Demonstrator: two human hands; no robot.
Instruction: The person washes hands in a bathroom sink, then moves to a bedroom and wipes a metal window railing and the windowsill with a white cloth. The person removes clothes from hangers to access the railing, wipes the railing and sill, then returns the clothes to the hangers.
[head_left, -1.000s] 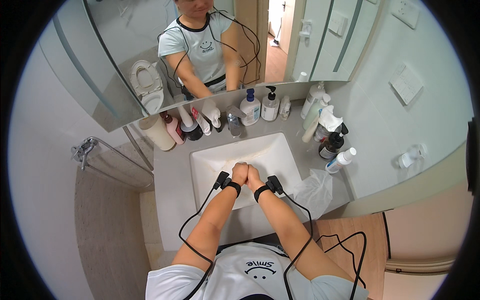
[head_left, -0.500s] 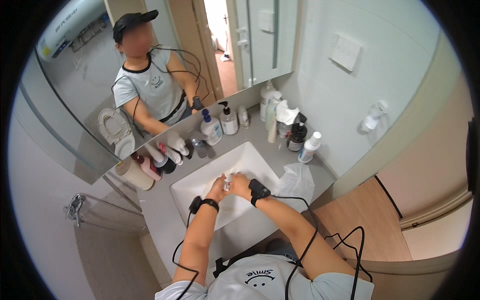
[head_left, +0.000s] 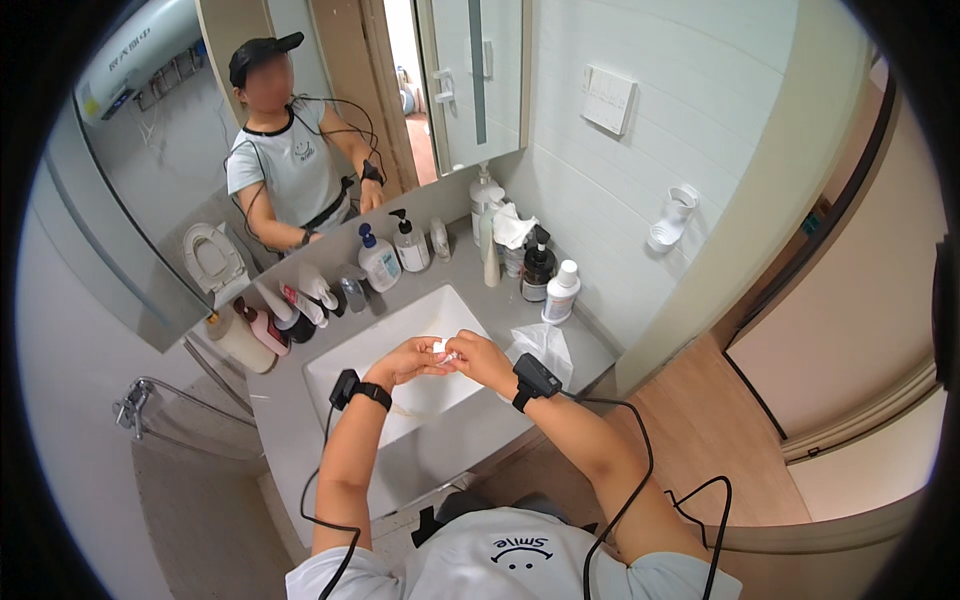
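The grey counter (head_left: 285, 400) takes up the middle of my view, and the white basin (head_left: 345, 357) is sunk into it. My forearms come in over the counter's near edge. My left hand (head_left: 405, 362) and right hand (head_left: 482, 360) meet above the basin, clear of its rim as far as I can judge. Between my right wrist and the counter's right-hand corner lies a crumpled clear plastic bag (head_left: 552, 347), partly behind that wrist. Beyond it, near the counter's right edge, stands a white capped bottle (head_left: 560, 295), well apart from my fingers. Smallest of all is the small white thing (head_left: 440, 347), held where my two hands come together over the basin.

Both sets of fingers are bent nearly closed on it: the right ones are curled tight in a pinch, the left ones stretched longer, their tips against it from the other side. To handle it well, I'd keep one side as the steady grip and let the other do the finer work, pressing lightly, elbows low, and staying over the basin so that a slip lands there rather than on the counter.

My own fingers cover most of it, so I can't make out its full shape, whether it is one piece or two, or whether it is wet. My hands also hide part of the basin's floor.
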